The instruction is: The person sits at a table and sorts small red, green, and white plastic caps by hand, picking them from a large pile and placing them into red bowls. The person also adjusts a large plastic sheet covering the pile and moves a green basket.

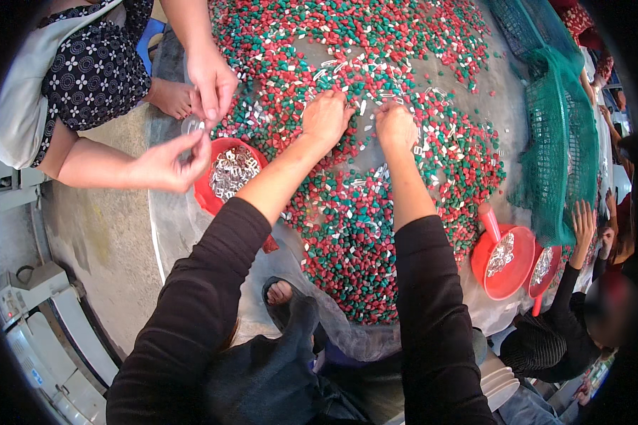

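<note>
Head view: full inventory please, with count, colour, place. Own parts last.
Pieces: too many to count, red, green, some white, spread over sheet
Links: many, clear/white, in scoops and among pieces
Scoops: three, red, one left, two right
Sheet: one, grey, under pieces
Netting: count unclear, green, right
Machinery: count unclear, white/grey, lower left
Floor: one, grey, left
Stack: one, white, lower right, kind unclear
Left co-worker: one, black-and-white clothing, upper left
Right co-workers: several, mixed clothing, right edge
Sleeves: two, black, lower middle
Left hand: one, bare, at pieces
Right hand: one, bare, at pieces
</note>
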Motion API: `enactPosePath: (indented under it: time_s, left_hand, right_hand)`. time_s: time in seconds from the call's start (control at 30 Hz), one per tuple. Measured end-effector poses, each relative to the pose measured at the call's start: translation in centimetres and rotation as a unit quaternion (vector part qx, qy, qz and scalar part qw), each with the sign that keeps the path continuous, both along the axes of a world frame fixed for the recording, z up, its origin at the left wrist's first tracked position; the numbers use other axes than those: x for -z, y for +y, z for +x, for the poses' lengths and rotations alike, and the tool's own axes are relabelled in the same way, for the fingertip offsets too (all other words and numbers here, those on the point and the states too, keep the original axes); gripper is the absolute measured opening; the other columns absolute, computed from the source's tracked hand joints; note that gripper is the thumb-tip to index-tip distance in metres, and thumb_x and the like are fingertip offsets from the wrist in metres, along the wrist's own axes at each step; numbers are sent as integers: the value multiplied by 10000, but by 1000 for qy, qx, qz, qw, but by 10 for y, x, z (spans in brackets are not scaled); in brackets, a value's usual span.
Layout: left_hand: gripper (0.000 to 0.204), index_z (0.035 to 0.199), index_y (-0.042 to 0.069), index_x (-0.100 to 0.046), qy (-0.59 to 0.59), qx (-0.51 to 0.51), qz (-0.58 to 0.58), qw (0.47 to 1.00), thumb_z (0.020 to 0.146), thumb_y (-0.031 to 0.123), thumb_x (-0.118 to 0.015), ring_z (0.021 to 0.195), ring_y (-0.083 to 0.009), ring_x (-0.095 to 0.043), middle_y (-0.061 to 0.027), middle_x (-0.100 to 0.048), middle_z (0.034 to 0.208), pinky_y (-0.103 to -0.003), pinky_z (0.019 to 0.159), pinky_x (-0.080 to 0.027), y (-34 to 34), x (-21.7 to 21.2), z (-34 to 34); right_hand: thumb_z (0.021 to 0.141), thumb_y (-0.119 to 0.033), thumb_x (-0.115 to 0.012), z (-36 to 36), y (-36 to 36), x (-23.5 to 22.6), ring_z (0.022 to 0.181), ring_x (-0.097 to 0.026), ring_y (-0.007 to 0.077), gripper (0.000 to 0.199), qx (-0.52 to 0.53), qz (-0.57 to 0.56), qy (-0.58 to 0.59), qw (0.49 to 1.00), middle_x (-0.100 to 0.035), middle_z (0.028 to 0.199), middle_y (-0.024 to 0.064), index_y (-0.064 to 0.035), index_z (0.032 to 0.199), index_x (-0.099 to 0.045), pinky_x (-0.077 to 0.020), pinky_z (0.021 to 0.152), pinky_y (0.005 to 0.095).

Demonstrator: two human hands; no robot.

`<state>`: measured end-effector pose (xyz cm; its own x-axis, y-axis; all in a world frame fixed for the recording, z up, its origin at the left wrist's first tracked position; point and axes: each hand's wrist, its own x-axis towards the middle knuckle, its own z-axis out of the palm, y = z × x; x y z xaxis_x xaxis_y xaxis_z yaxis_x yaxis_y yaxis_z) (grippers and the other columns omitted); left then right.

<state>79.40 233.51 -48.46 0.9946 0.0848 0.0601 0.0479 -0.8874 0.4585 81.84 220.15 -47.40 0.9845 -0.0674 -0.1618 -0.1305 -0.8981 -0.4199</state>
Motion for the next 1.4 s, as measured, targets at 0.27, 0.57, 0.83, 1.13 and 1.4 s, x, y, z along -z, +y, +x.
enactPosePath:
  time_s: [0.27,0.57,0.83,1.13,1.4]
  left_hand:
    - [113,834,45,-595,82,38,-14,996,739,106,-602,790,-296,-601,-115,-611,856,-407,687,-485,-2,3,0]
    - [183,983,36,-558,173,-108,-679,705,809,84,-586,784,-140,-599,-30,-589,868,-255,658,-490,31,-14,-17]
    - [115,853,79,-636,152,-21,-288,945,811,154,-560,722,-118,-567,-16,-599,849,-290,630,-456,35,-6,-27]
    - [148,854,43,-609,95,83,-60,990,708,29,-589,847,-312,-573,-136,-560,888,-405,729,-467,21,3,-38]
    - [242,898,21,-584,146,126,38,981,674,-49,-525,871,-343,-568,-174,-556,936,-424,749,-466,22,-5,-38]
  right_hand:
    - [728,-224,-648,5,-4,-4,914,-611,298,269,-38,-98,154,982,-628,949,178,-32,916,-638,-494,779,362]
    - [704,-168,-651,-17,-19,20,787,-621,309,205,-185,-61,-53,979,-629,845,166,-23,842,-607,-505,719,378]
    - [806,-146,-519,2,-31,17,628,-555,158,207,213,649,203,701,-534,761,18,4,946,-545,-471,570,265]
    - [670,-280,-705,25,18,10,875,-622,240,279,17,30,144,989,-642,924,146,-74,853,-660,-490,758,360]
    - [670,-333,-704,18,19,5,931,-604,289,448,-116,-85,174,974,-610,1028,170,-16,972,-613,-491,779,361]
